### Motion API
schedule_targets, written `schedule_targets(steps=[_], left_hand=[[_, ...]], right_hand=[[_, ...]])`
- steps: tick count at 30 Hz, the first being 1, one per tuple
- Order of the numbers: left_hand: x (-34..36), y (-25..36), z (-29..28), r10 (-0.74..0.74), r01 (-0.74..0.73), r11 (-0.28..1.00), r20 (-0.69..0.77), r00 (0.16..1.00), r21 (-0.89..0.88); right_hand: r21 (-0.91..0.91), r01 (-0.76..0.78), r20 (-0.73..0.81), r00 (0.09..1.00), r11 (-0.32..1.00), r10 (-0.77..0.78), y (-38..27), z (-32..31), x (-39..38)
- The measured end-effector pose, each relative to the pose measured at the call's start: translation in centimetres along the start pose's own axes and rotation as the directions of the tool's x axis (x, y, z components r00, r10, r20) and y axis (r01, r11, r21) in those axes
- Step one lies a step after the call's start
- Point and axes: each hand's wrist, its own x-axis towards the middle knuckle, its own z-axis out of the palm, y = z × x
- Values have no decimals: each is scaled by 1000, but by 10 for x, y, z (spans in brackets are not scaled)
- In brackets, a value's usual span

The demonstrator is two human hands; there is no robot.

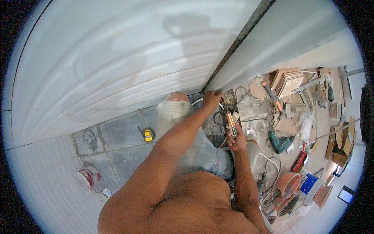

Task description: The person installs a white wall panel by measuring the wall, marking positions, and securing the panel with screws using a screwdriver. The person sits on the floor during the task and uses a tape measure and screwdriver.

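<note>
My right hand point(237, 141) is closed round the lower end of a slim tool with an orange handle point(230, 119), perhaps a screwdriver. The tool's dark upper end points at my left hand. My left hand point(212, 100) is closed low by the foot of the white wall, next to the dark upright gap. What its fingers hold is hidden. A white cable point(197, 101) runs beside it, and dark cable loops lie under the tool. My bent knees stand on either side of both hands.
A yellow tape measure point(148, 135) lies on grey floor tiles at left, with a small bucket point(84, 180) nearer. To the right are a green drill point(281, 142), an orange-handled hammer point(272, 95), stacked tiles point(287, 82), an orange bucket point(289, 183) and tangled cables.
</note>
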Motion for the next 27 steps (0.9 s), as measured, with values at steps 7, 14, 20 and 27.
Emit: schedule_targets(steps=[7,14,20,27], left_hand=[[-6,19,-9,-189,207,957,106,976,-203],[-21,19,-7,-118,220,918,303,945,-329],[-33,22,0,-227,394,821,396,889,-414],[-32,25,-3,-259,429,764,380,888,-481]], right_hand=[[-490,225,-130,936,842,-326,4,19,1],[-78,24,8,1000,997,-23,-24,19,9],[-920,373,202,712,118,-672,-13,17,9],[-816,377,24,779,438,-627,16,8,11]])
